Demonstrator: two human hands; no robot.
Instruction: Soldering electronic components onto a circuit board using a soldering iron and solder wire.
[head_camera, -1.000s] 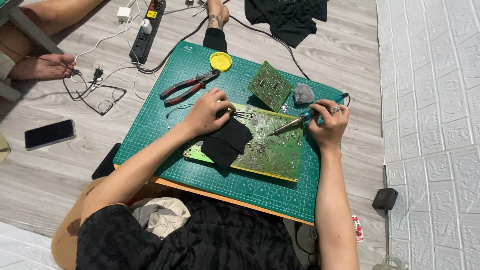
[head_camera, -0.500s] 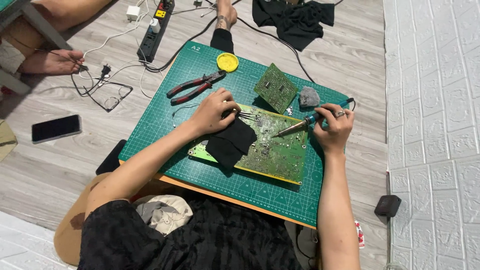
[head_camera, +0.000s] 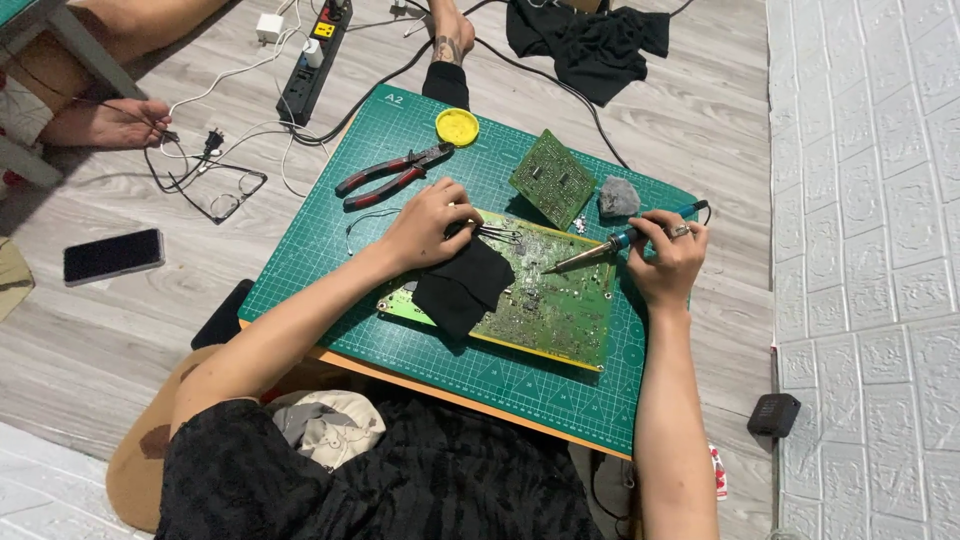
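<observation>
Item one: a large green circuit board (head_camera: 545, 305), flat and rectangular with a yellow edge, its face speckled with dull silver solder points. We find it lying on a green cutting mat (head_camera: 330, 260) printed with a pale grid, and the mat covers a low desk (head_camera: 400, 380) whose orange-brown edge shows along the near side.

Item two: a black cloth (head_camera: 462, 285), soft and matte, draped over the board's left part. Our left hand (head_camera: 425, 222) rests at its upper edge, fingers curled closed on thin metal tweezers (head_camera: 495, 235) whose tips lie on the board.

Item three: a soldering iron (head_camera: 610, 245), blue grip and slim metal shaft. Our right hand (head_camera: 665, 258) is closed around the grip at the board's upper right corner, a ring on one finger; the tip comes down on the board just right of the tweezers.

Item four: a smaller green board (head_camera: 552, 180), tilted, lying beyond the large one; beside it a grey wad of metal wool (head_camera: 618, 197).

Item five: red-handled pliers (head_camera: 390, 172), jaws apart, and a round yellow tin (head_camera: 457, 127), both toward the mat's far left.

Room: the mat has bare grid left of the cloth and along the near edge. On the wooden floor (head_camera: 180, 330) lie a dark phone (head_camera: 113, 256), a black power strip (head_camera: 312, 62) and loose cables. A white brick-patterned panel (head_camera: 865, 250) closes off the right side.
</observation>
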